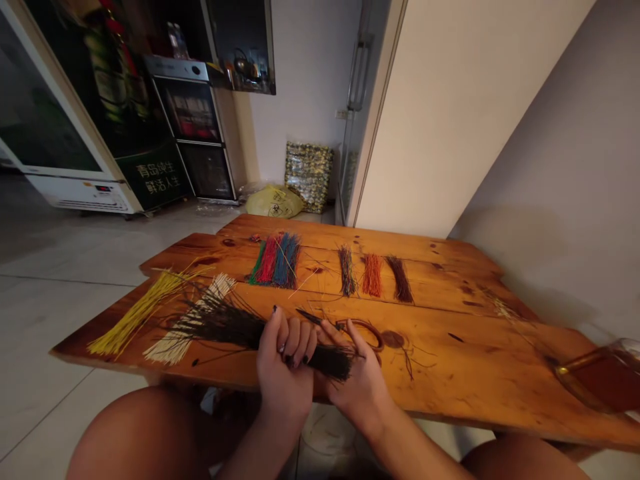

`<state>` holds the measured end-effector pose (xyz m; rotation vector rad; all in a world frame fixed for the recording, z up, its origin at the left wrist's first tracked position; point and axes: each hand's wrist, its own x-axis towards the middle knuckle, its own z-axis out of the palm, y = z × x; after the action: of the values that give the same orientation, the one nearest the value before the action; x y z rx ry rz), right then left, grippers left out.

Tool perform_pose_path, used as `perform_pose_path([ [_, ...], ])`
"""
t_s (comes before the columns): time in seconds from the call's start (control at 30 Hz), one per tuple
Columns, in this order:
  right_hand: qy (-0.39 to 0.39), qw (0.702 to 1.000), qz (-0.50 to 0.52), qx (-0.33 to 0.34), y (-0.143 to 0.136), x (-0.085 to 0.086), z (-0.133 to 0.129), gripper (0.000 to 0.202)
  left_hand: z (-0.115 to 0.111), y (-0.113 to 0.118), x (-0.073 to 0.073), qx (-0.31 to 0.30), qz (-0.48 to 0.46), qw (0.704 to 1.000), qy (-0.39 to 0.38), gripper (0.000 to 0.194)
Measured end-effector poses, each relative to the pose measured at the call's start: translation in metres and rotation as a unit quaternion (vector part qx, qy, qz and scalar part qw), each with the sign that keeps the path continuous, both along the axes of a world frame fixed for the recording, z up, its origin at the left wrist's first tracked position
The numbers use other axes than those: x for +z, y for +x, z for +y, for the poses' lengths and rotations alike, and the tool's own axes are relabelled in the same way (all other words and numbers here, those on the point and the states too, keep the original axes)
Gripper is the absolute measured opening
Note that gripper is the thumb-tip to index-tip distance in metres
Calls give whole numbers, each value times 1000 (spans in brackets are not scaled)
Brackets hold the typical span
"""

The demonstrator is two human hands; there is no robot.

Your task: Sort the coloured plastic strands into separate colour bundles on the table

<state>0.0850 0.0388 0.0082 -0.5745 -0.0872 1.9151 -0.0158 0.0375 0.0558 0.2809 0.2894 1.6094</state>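
My left hand is wrapped round a bundle of thin black strands. The strands fan out loosely to the left, while their even, trimmed-looking end sticks out on the right of my fist. Against that end lies the palm of my right hand, its fingers stretched out and apart. Just behind my right fingers, scissors with reddish-brown handles rest on the wooden table, partly hidden by the hand. White strands lie under the fanned black ends, with a yellow bundle further left.
Green, red and blue bundles lie together at the table's back. Right of them are a mixed-colour bundle, an orange one and a dark brown one. A glass container stands at the right edge. Loose scraps lie nearby.
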Motion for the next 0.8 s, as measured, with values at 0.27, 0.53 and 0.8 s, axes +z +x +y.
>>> perform_pose_path([
  [0.27,37,999,-5,-14,-16,9,2,36,-4,-3,-1,-22,-7,1000,2,40],
  [0.53,66,998,-11,1,-3,1,9,48,-7,-1,-3,-37,56,998,-5,40],
  [0.8,104,993,-30,35,-10,-1,-2,46,-11,6,-8,-48,144,988,11,28],
])
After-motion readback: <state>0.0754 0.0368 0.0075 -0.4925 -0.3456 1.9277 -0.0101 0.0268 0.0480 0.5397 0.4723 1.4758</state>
